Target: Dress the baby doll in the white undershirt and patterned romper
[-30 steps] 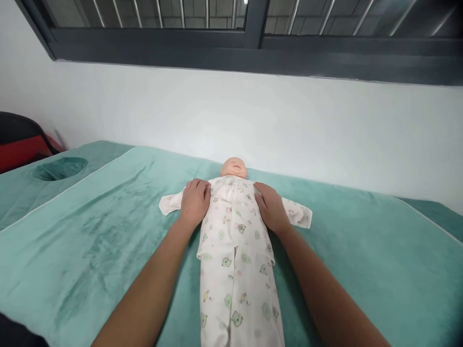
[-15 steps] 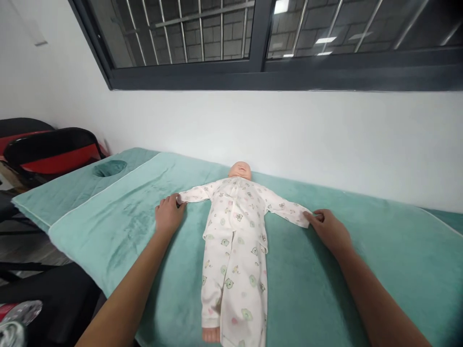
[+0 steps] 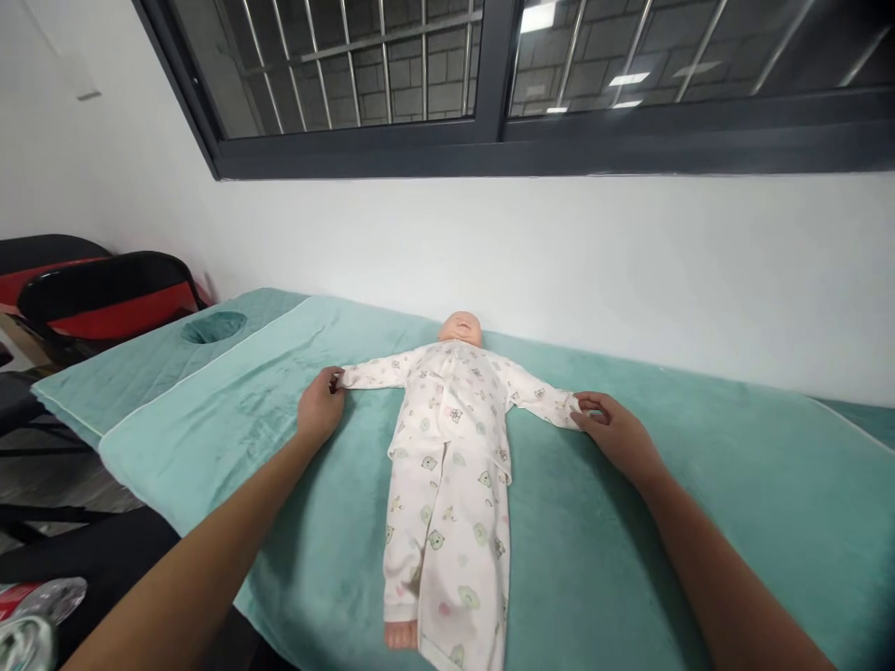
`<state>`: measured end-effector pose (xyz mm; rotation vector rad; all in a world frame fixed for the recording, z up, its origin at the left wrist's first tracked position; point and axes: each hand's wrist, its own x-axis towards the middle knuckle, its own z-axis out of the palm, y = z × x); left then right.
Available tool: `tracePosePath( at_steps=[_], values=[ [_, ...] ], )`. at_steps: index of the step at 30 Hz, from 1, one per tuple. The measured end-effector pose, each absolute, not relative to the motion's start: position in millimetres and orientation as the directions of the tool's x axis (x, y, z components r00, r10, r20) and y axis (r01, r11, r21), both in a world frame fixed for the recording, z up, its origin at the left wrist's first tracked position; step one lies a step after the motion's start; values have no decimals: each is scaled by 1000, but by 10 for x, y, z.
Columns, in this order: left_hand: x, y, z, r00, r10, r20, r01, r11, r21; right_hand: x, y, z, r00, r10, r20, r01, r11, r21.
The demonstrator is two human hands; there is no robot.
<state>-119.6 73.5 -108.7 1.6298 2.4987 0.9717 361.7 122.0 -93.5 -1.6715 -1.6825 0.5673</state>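
Observation:
A baby doll (image 3: 460,328) lies on its back with its arms spread wide, dressed in a white patterned pajama top (image 3: 451,396) and matching pajama pants (image 3: 447,550). My left hand (image 3: 322,405) pinches the cuff of the sleeve (image 3: 374,374) on the left of the view. On the other side, my right hand (image 3: 619,436) has its thumb and fingers closed at the end of the other sleeve (image 3: 542,399). One bare foot (image 3: 401,636) shows below the left pant leg; the right pant leg covers the other foot. Both doll hands are hidden.
The doll rests on a massage bed (image 3: 601,531) with a green plush cover and a face hole (image 3: 213,326) at its left end. Behind is a white wall with a barred window (image 3: 364,149). Black-and-red chairs (image 3: 118,298) and a plastic bottle (image 3: 60,596) are at the left.
My right hand has moved slightly left and up along the sleeve end. My left hand has shifted a little left and up at its cuff, and that sleeve looks straighter.

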Motion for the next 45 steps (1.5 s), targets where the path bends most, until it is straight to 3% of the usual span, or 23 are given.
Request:
tracePosePath(
  at_steps=[5, 11, 19, 31, 35, 39, 42, 45],
  values=[
    [-1390, 816, -1024, -452, 827, 336, 842, 271, 466, 3706, 1192, -968, -17, 987, 157, 748, 117, -653],
    [-1395, 868, -1080, -455, 828, 327, 872, 339, 354, 3724, 1527, -1114, 224, 929, 294, 645, 84, -760],
    [-1325, 860, -1080, -361, 899, 250, 932, 343, 113, 3690, 1994, -1246, 352, 870, 345, 490, 143, -860],
    [-1324, 889, -1093, -374, 896, 240, 927, 358, 109, 3715, 1799, -1278, 349, 819, 456, 770, 27, -638],
    [-1320, 879, -1111, -392, 870, 299, 920, 371, 128, 3525, 1606, -1144, 178, 756, 629, 886, 155, -438],
    [-1348, 890, -1127, -404, 826, 393, 915, 358, 187, 3004, 1160, -957, -100, 654, 750, 801, 500, -329],
    [-1363, 877, -1130, -399, 790, 466, 914, 306, 265, 2502, 716, -828, -289, 626, 724, 642, 688, -339],
    [-1286, 759, -1135, -358, 731, 581, 918, 160, 364, 2147, 406, -738, -482, 606, 633, 561, 768, -309]
  ],
)
